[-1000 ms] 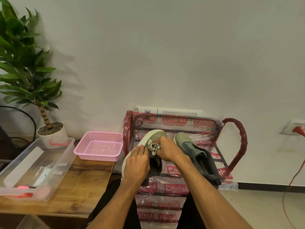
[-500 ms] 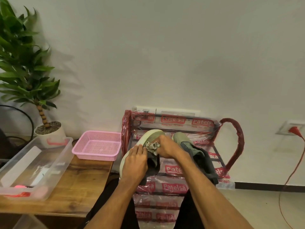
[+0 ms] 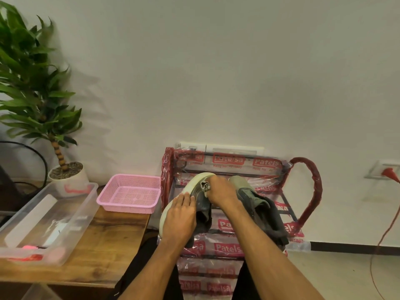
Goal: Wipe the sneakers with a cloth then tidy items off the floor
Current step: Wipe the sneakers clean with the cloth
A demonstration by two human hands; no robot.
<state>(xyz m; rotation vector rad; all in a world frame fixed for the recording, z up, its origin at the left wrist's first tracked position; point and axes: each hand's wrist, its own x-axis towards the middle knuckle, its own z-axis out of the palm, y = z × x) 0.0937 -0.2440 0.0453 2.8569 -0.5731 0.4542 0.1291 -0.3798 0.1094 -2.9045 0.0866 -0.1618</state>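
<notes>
Even indoor light, soft focus.

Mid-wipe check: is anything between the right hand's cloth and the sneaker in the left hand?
Nothing visible does. The right hand presses the cloth straight onto the sneaker near its toe. The left hand holds that sneaker lower down, clear of the spot. The second sneaker lies off to the right.

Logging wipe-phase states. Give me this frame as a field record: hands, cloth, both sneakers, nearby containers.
left hand: grips tilted sneaker, sole facing left
right hand: presses crumpled cloth on that sneaker's toe end
second sneaker: on wrapped rack, right of hands, no hand on it
pink basket: on wooden table, left of rack
clear bin: same table, left of basket
</notes>
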